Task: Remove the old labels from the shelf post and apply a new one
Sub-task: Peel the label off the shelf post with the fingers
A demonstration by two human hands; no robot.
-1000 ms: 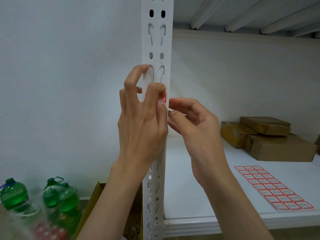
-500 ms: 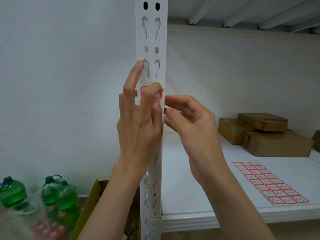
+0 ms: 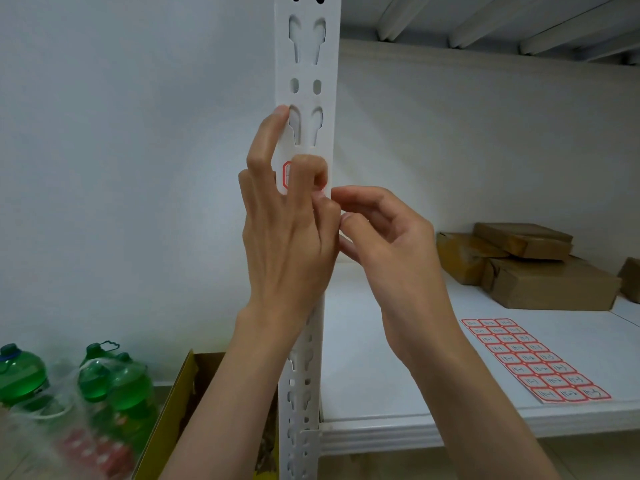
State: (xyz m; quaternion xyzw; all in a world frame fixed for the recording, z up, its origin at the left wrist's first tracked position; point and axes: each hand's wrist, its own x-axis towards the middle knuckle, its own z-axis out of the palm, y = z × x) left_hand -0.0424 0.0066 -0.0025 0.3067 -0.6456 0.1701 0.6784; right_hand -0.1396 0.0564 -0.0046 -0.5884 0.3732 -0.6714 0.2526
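A white slotted shelf post (image 3: 306,74) runs up the middle of the view. On it sits a red-bordered label (image 3: 286,174), mostly covered by my fingers. My left hand (image 3: 287,237) lies against the post. One of its fingers stretches straight up the post's left edge, and its bent index finger presses on the label. My right hand (image 3: 388,244) is just right of the post with its fingers curled. Its index fingertip and thumb pinch at the label's right edge on the post's corner. A sheet of red-bordered labels (image 3: 533,358) lies on the shelf board (image 3: 398,403).
Several brown wrapped parcels (image 3: 540,268) are stacked at the back right of the shelf. Green bottles in plastic wrap (image 3: 104,386) stand on the floor at lower left. An open yellow cardboard box (image 3: 180,382) sits beside the post's foot. A white wall is behind.
The view has shifted, so the post sits lower and left in frame. More of the label shows beside my left index finger. Both hands stay at the label.
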